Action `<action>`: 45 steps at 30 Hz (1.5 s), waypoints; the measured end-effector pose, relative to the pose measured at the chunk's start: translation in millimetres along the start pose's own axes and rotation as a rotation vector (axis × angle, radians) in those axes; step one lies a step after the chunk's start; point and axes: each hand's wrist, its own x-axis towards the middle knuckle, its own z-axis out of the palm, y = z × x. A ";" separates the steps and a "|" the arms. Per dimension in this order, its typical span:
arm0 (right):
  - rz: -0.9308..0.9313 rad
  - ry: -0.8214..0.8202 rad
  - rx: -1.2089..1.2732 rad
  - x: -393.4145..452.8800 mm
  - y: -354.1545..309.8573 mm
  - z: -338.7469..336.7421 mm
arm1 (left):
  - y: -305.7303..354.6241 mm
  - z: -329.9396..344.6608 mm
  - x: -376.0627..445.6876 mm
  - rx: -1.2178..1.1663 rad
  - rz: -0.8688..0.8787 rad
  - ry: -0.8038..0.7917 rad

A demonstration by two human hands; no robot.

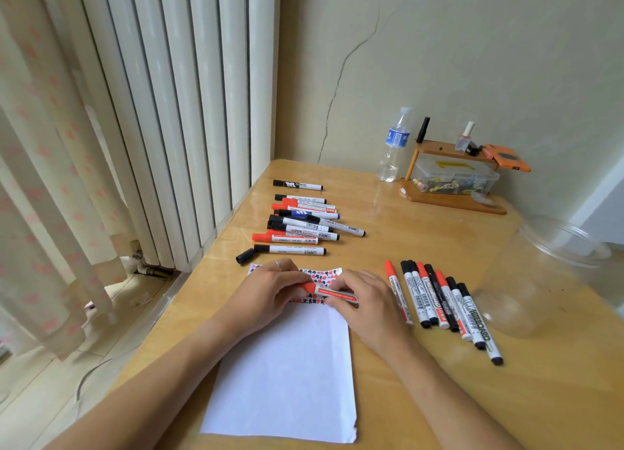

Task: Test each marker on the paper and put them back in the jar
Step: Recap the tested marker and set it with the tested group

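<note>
1. Head view: I have a red-capped marker (332,292) across the top of the paper (287,365). My left hand (270,289) has its fingers curled round the cap end, and my right hand (364,301) pinches the barrel.
2. I judge this to be the capping or uncapping step of one marker's test; I cannot tell which. The strip of paper just beyond my hands already carries red and black test marks.
3. Next I must either pull the cap straight off and draw on the bare paper near my wrists, or press it home and carry the marker to the jar (540,280), a clear one lying on its side well to the right of my right hand.
4. Just right of my right hand lies a row of markers (439,301); ahead of my left hand lies a pile of markers (300,223) with a loose black cap (244,256) beside it. None is in the jar yet.
5. Writing: one marker in the row reads "WHITEBOARD". The other labels are too small to read.
</note>
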 end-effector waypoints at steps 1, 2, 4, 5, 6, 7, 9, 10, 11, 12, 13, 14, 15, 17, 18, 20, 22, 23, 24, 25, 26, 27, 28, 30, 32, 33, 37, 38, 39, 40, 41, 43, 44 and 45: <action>-0.002 0.010 0.004 -0.2 -1.0 0.6 | 0.4 -0.8 -0.3 0.000 0.001 0.005; -0.001 0.018 0.009 -0.3 -2.0 1.0 | 0.4 -1.1 0.0 -0.001 0.003 0.011; 0.009 0.024 0.023 -1.0 -3.2 2.6 | -0.5 -1.2 0.0 -0.002 0.007 0.026; 0.016 0.023 0.028 -1.5 -3.7 3.3 | -1.0 -1.2 0.0 -0.003 0.008 0.030; 0.024 0.018 0.032 -1.6 -4.2 3.9 | -1.4 -1.2 -0.1 -0.005 0.010 0.032; 0.033 0.011 0.036 -1.8 -4.0 4.2 | -1.7 -1.1 -0.2 -0.009 0.014 0.035; 0.049 -0.011 0.043 -2.4 -4.2 4.4 | -1.8 -1.5 -0.3 -0.020 0.019 0.044; 0.057 -0.023 0.050 -2.9 -4.3 4.1 | -1.5 -1.6 -0.2 -0.025 0.021 0.045; 0.065 -0.033 0.059 -3.1 -4.2 3.8 | -1.1 -1.6 -0.3 -0.026 0.025 0.046; 0.073 -0.042 0.066 -3.4 -4.1 3.7 | -0.9 -1.5 -0.3 -0.025 0.030 0.045; 0.081 -0.051 0.077 -3.5 -4.4 3.6 | -1.0 -1.4 -0.6 -0.022 0.035 0.045; 0.086 -0.063 0.086 -3.8 -4.6 4.0 | -1.4 -1.3 -0.8 -0.024 0.038 0.048; 0.086 -0.077 0.094 -4.2 -4.5 4.4 | -2.0 -1.1 -0.8 -0.030 0.040 0.053; 0.072 -0.103 0.106 -4.7 -4.8 4.7 | -2.5 -0.5 -1.1 -0.039 0.041 0.056; 0.062 -0.113 0.114 -4.8 -4.6 4.9 | -2.4 -0.3 -1.3 -0.037 0.045 0.052; 0.041 -0.127 0.122 -5.0 -4.0 5.1 | -2.0 -0.2 -1.5 -0.037 0.056 0.046; 0.005 -0.131 0.108 -5.0 -4.0 5.7 | -1.7 -0.3 -1.5 -0.039 0.061 0.034; -0.017 -0.127 0.099 -4.9 -4.5 6.0 | -1.5 -0.2 -1.6 -0.035 0.064 0.026; -0.037 -0.122 0.091 -4.9 -5.0 6.0 | -1.3 0.0 -1.6 -0.031 0.068 0.017; -0.052 -0.118 0.083 -4.7 -5.6 6.1 | -1.3 0.2 -1.8 -0.030 0.069 0.010; -0.062 -0.115 0.079 -4.4 -5.9 6.1 | -1.4 0.3 -1.8 -0.030 0.067 0.004; -0.068 -0.112 0.079 -3.7 -5.9 6.3 | -1.5 0.3 -1.4 -0.026 0.063 0.001; -0.071 -0.108 0.086 -3.1 -5.6 6.0 | -1.7 0.3 -1.1 -0.022 0.058 0.002; -0.073 -0.101 0.104 -1.3 -6.3 4.6 | -1.2 0.7 -0.6 -0.025 0.047 0.015; -0.073 -0.087 0.091 1.2 -6.3 2.6 | 0.1 3.0 -0.6 -0.015 0.037 0.033; -0.071 -0.079 0.072 2.7 -5.7 2.0 | 0.8 5.1 -0.6 0.003 0.031 0.039; -0.006 -0.104 -0.007 5.9 -5.1 0.4 | 0.8 12.0 0.5 0.089 -0.012 0.054; 0.016 -0.120 -0.013 5.2 -6.5 0.4 | 0.4 12.6 0.6 0.107 -0.034 0.054; 0.039 -0.130 -0.019 4.3 -8.4 0.5 | 0.0 12.5 0.3 0.119 -0.062 0.057; 0.057 -0.130 -0.035 3.6 -8.9 1.2 | -0.3 11.6 0.0 0.124 -0.090 0.070; 0.071 -0.120 -0.060 3.3 -9.5 1.4 | -0.9 10.4 -0.2 0.126 -0.112 0.087; 0.112 -0.071 -0.127 3.7 -5.7 1.1 | -2.3 9.6 -0.3 0.152 -0.119 0.098; 0.140 -0.028 -0.180 4.6 -2.0 0.1 | -3.0 10.0 -0.5 0.176 -0.117 0.087; 0.172 0.017 -0.250 5.5 2.7 -1.6 | -3.5 10.3 -0.5 0.193 -0.124 0.071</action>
